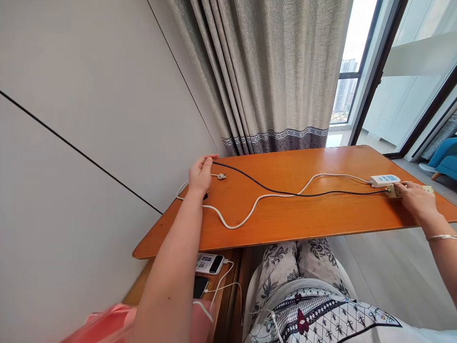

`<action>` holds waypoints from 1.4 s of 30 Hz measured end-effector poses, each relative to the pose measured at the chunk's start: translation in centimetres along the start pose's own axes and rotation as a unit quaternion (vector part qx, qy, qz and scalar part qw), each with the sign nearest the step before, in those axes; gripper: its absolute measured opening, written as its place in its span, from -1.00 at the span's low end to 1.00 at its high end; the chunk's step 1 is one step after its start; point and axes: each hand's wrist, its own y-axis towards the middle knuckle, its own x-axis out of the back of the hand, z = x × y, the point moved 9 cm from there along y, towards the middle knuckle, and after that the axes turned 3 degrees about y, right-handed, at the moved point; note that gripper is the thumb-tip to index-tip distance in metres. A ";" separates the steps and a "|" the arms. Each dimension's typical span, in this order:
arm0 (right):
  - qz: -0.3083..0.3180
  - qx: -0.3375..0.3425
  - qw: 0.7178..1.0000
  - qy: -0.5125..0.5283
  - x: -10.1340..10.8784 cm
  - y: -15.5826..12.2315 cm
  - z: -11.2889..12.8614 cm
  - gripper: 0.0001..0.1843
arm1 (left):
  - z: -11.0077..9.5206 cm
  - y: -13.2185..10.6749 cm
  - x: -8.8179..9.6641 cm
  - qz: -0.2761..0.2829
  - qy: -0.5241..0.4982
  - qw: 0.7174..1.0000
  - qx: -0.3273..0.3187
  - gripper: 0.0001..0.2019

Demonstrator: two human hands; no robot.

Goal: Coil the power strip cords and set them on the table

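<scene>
The left hand (201,175), left of centre, pinches the black cord (267,187) with thumb and fingers nearly together; at far right, the right hand (416,197) grasps the beige power strip (393,191), fingers curled partly open. Holding 2 ends apart apparently keeps the cord extended.

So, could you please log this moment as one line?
left hand: holds black cable | right hand: on beige power strip | white cable: crosses black cable on table
</scene>
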 end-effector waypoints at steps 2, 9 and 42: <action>-0.016 0.021 0.999 0.035 0.0 0.9 0.3 -0.43 | 0.5 -0.6 -0.8 0.010 0.020 1.000 0.005 -0.68; -0.071 0.080 0.986 0.131 -0.8 2.7 0.6 -0.58 | 3.0 -2.5 -3.5 0.062 0.107 0.990 0.073 -0.75; 0.136 0.479 0.864 0.075 5.2 -4.1 37.9 -0.63 | -3.3 -15.1 -19.4 0.519 0.383 0.744 -0.175 -0.69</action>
